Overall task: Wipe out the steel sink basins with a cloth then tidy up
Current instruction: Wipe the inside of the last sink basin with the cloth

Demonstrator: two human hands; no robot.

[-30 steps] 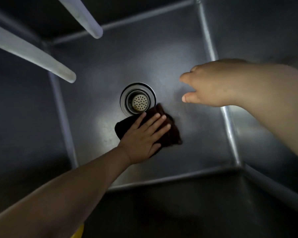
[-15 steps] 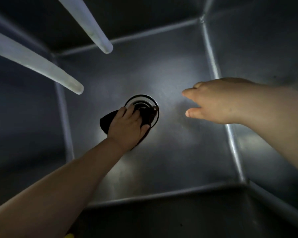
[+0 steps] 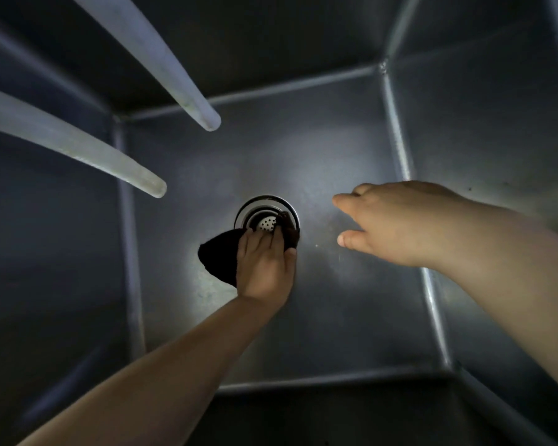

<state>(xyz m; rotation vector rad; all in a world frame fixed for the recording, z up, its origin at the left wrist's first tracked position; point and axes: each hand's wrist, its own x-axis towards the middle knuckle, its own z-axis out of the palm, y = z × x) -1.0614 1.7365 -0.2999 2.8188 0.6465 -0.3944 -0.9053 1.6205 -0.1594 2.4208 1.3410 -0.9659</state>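
From my head camera, the one view I have, my left hand (image 3: pixel 264 268) has carried the dark cloth (image 3: pixel 218 257) from the basin floor at about five o'clock of the drain (image 3: pixel 266 217) up onto the drain itself. A second ago my fingers lay flat and spread on the cloth; half a second ago the cloth covered the whole strainer; now I have drawn back a little toward six o'clock, and the perforated strainer (image 3: pixel 266 223) shows again. I judge that the drain rim is getting its pass and the floor around it is mostly wiped, while the walls and any other basin remain.

My left fingers curl over the cloth and my thumb closes on its edge at three o'clock, so I am grasping it, pressed against the lower rim of the drain. My right hand (image 3: pixel 397 223) hovers at three o'clock of the drain, fingers loosely extended, holding nothing and touching nothing I can see.

The steel sink (image 3: pixel 351 317) is brushed and dull, with a soft glare patch round the drain and faint smears at seven o'clock. Its corners are rounded, welded seams. The cloth is soft, limp and bunched into a rough wedge. Two pale tubes (image 3: pixel 136 43) slant in from ten and eleven o'clock, smooth with blunt round ends.
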